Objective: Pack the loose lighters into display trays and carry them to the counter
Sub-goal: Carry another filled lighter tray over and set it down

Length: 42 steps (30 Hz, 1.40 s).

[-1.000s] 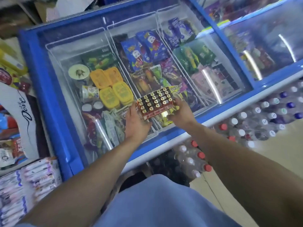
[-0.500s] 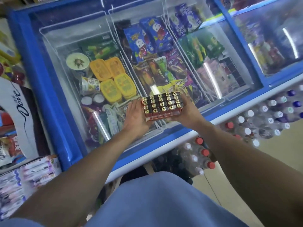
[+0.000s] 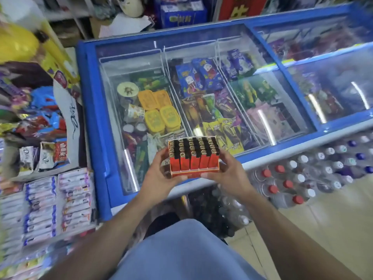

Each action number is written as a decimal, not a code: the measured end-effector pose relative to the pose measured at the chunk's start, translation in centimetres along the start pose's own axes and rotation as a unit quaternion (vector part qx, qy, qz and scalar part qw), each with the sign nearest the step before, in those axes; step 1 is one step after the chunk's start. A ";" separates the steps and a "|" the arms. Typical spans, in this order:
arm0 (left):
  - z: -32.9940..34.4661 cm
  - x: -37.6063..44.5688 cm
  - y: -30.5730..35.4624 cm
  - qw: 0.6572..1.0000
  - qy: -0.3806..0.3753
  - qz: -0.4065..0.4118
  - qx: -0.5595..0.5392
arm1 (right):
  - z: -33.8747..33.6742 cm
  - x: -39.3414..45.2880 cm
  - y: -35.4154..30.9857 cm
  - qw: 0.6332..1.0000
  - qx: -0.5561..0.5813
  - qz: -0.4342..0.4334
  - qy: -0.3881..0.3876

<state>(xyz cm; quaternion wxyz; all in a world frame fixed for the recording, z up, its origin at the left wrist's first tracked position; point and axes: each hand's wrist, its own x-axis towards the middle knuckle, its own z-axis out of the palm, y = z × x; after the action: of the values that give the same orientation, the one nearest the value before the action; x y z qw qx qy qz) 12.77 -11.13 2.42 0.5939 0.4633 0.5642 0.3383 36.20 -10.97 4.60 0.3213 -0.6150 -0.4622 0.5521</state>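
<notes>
Both forearms reach forward over the near edge of the blue-framed glass-topped freezer chest (image 3: 88,126), and the hands grasp one thing between them: the left hand (image 3: 159,174) curls round the left end and the right hand (image 3: 224,174) round the right end and front lip of a red-orange cardboard display tray (image 3: 194,173). The tray is full of red lighters with black-and-gold tops (image 3: 193,154), standing upright in tight rows. Its long axis runs left to right, its open face tilted toward the person, just above the freezer's near rail.
</notes>
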 end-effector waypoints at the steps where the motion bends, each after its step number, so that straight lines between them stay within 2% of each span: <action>1: 0.1 -1.5 -0.1 1.000 0.016 0.008 0.000 | 0.4 -1.0 0.1 1.000 0.007 -0.011 0.001; 6: 0.2 -9.8 -1.6 0.993 0.114 0.015 -0.025 | 2.9 -5.5 1.5 0.998 0.008 -0.040 -0.041; 11: -1.2 -18.8 -3.5 0.975 0.217 0.006 -0.048 | 7.3 -9.0 2.3 0.991 -0.026 -0.061 -0.121; 16: -4.3 -26.5 -5.4 0.945 0.315 0.009 -0.093 | 13.7 -12.5 1.2 0.973 -0.056 -0.094 -0.202; 22: -9.3 -34.3 -8.9 0.910 0.394 -0.002 -0.126 | 22.8 -16.7 1.0 0.951 -0.106 -0.110 -0.269; 26: -14.5 -40.1 -11.8 0.898 0.422 0.006 -0.122 | 30.9 -20.6 1.4 0.943 -0.114 -0.103 -0.296; 33: -27.1 -50.7 -17.8 0.901 0.426 -0.004 -0.079 | 46.7 -27.7 2.6 0.931 -0.116 -0.095 -0.332; 42: -38.5 -57.0 -20.5 0.892 0.448 -0.024 -0.058 | 60.1 -30.6 -0.4 0.914 -0.131 -0.101 -0.371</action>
<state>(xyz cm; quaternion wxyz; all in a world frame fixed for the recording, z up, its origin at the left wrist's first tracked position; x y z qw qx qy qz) -35.23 -64.32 6.12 0.3112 0.2137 0.7609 0.5277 -21.37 -46.01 5.61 0.0975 -0.3528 -0.6761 0.6395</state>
